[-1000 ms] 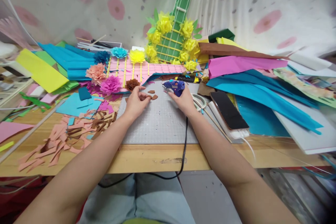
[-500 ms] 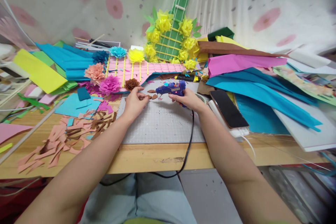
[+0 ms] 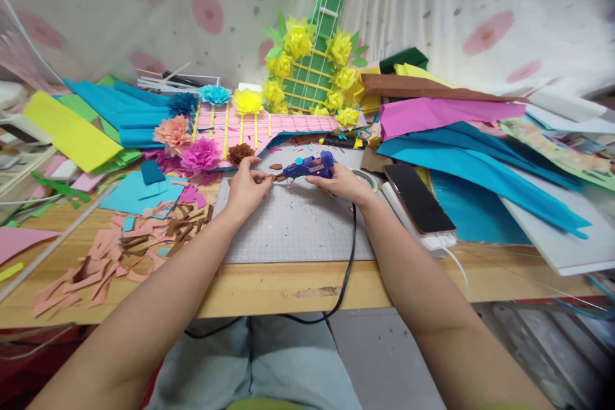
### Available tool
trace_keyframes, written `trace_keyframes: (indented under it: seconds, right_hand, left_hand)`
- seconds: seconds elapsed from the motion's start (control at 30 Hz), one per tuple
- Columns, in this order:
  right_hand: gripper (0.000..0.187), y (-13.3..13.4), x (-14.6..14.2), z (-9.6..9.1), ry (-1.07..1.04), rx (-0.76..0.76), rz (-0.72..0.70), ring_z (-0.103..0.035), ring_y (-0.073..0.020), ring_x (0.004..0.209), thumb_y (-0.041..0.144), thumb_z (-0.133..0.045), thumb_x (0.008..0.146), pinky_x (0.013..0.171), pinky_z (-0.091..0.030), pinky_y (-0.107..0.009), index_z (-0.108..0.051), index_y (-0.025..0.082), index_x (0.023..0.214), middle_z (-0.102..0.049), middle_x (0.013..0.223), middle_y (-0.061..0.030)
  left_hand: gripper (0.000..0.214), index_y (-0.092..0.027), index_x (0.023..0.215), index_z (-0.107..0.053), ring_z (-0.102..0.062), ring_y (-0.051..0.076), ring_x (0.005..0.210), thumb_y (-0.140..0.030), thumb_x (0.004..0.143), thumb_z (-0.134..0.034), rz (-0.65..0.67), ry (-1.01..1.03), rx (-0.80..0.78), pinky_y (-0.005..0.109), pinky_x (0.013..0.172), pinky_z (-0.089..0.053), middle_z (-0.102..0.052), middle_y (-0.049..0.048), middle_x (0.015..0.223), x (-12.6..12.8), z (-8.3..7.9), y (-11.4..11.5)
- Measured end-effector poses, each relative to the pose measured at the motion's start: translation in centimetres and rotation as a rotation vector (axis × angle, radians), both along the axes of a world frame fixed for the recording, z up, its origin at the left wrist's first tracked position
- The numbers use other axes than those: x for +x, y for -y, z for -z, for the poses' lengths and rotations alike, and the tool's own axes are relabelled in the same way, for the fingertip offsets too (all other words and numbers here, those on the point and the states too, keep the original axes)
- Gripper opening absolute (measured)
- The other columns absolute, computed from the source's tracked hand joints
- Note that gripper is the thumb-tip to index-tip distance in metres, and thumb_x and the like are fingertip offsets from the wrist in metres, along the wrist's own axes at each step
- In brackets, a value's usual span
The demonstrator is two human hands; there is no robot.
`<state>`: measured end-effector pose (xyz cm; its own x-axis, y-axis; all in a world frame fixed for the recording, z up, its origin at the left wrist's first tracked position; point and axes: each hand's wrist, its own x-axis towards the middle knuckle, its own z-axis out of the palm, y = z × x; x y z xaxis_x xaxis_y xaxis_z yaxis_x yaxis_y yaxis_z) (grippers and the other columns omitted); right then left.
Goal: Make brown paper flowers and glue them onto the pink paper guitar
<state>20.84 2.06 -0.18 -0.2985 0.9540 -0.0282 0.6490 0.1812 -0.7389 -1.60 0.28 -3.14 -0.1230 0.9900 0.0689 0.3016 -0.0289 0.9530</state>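
The left hand [image 3: 248,184] pinches one small brown paper piece [image 3: 277,177]; at that hand's three o'clock is one blue glue gun [image 3: 306,167], gripped by the right hand [image 3: 342,182], long axis roughly nine-to-three, nozzle [image 3: 286,172] nearer the left hand. One loose brown petal [image 3: 275,166] lies at two o'clock, one brown flower [image 3: 241,153] near eleven.

The right hand [image 3: 344,184] is carrying the glue gun [image 3: 307,168] leftward, bringing its nozzle [image 3: 284,173] close to a brown paper piece [image 3: 277,177].
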Motion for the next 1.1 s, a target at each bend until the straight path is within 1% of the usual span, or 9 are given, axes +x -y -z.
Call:
trace_keyframes:
  seconds: [0.23, 0.33, 0.5, 0.7, 0.87, 1.1]
  right_hand:
    - [0.036, 0.11, -0.23, -0.19, 0.032, -0.002, 0.022, -0.047, -0.0112, 0.055, 0.052, -0.063, 0.073, 0.055, -0.036, -0.026, -0.058, 0.018, 0.082, -0.056, 0.061, 0.0014]
    - [0.036, 0.20, -0.32, -0.28, 0.009, 0.008, 0.008, -0.047, -0.0110, 0.056, 0.052, -0.063, 0.073, 0.057, -0.036, -0.025, -0.058, 0.017, 0.083, -0.056, 0.061, 0.0022]
    - [0.037, 0.27, -0.35, -0.29, -0.017, 0.012, -0.019, -0.049, -0.0123, 0.057, 0.054, -0.061, 0.073, 0.058, -0.037, -0.026, -0.058, 0.018, 0.079, -0.054, 0.060, 0.0019]
    - [0.037, 0.02, -0.28, 0.21, -0.047, 0.034, -0.014, -0.049, -0.0126, 0.058, 0.053, -0.062, 0.073, 0.060, -0.039, -0.026, -0.060, 0.018, 0.086, -0.055, 0.061, 0.0016]
    - [0.040, 0.07, -0.48, 0.15, -0.043, 0.038, -0.004, -0.051, -0.0137, 0.062, 0.053, -0.062, 0.072, 0.060, -0.039, -0.026, -0.062, 0.017, 0.090, -0.055, 0.063, 0.0007]
    - [0.036, 0.15, -0.54, 0.11, -0.061, 0.026, -0.007, -0.048, -0.0122, 0.056, 0.052, -0.062, 0.072, 0.057, -0.039, -0.026, -0.061, 0.017, 0.081, -0.053, 0.058, 0.0015]
  left_hand:
    - [0.047, -0.021, 0.107, -0.044, -0.055, 0.010, 0.049, -0.024, 0.065, -0.066, -0.001, 0.019, 0.009, 0.021, 0.046, -0.044, -0.064, -0.0042, 0.069, -0.01, 0.18, -0.05]
    - [0.047, -0.021, 0.107, -0.045, -0.055, 0.010, 0.049, -0.024, 0.065, -0.066, 0.001, 0.019, 0.008, 0.021, 0.047, -0.043, -0.064, -0.0045, 0.068, 0.01, 0.10, -0.01]
    - [0.047, -0.021, 0.106, -0.045, -0.055, 0.010, 0.050, -0.024, 0.065, -0.066, 0.008, 0.012, 0.014, 0.022, 0.048, -0.045, -0.064, -0.0046, 0.069, 0.00, 0.13, -0.04]
    - [0.046, -0.021, 0.106, -0.045, -0.055, 0.011, 0.049, -0.024, 0.065, -0.065, 0.008, -0.011, 0.025, 0.024, 0.050, -0.045, -0.064, -0.0044, 0.069, 0.00, 0.18, -0.03]
    - [0.046, -0.021, 0.107, -0.044, -0.055, 0.010, 0.049, -0.023, 0.066, -0.065, 0.013, -0.036, 0.023, 0.023, 0.053, -0.045, -0.065, -0.0047, 0.070, 0.05, 0.03, 0.07]
    - [0.045, -0.022, 0.106, -0.045, -0.057, 0.010, 0.052, -0.021, 0.066, -0.065, 0.015, -0.075, 0.022, 0.023, 0.056, -0.047, -0.066, -0.0052, 0.069, 0.11, -0.25, 0.19]
